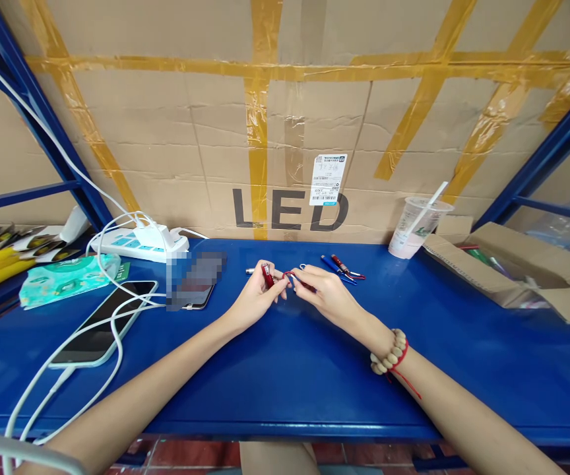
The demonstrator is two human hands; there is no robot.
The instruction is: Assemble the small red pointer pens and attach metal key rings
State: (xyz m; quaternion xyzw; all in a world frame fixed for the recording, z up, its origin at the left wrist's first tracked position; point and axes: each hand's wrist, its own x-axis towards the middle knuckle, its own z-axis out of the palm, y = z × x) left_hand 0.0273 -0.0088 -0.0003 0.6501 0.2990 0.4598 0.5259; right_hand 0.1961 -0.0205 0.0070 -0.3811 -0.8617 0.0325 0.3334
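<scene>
Over the middle of the blue table (285, 382), the two hands meet, fingertips nearly touching. The left hand (259, 291) is curled closed around a shiny red cylinder (267, 276), while the right hand (325, 287) has thumb and fingers pinched on a small red loop (289, 274) between the hands. Just beyond the right hand, a blue cylinder (331, 264) and a second red cylinder (339, 264) lie side by side. On the far right a cup (408, 231) with a straw stands near an open cardboard box (505, 264); on the left, a white-edged phone (104, 323) lies among white cables (117, 336), nearer than the power strip (129, 244).
</scene>
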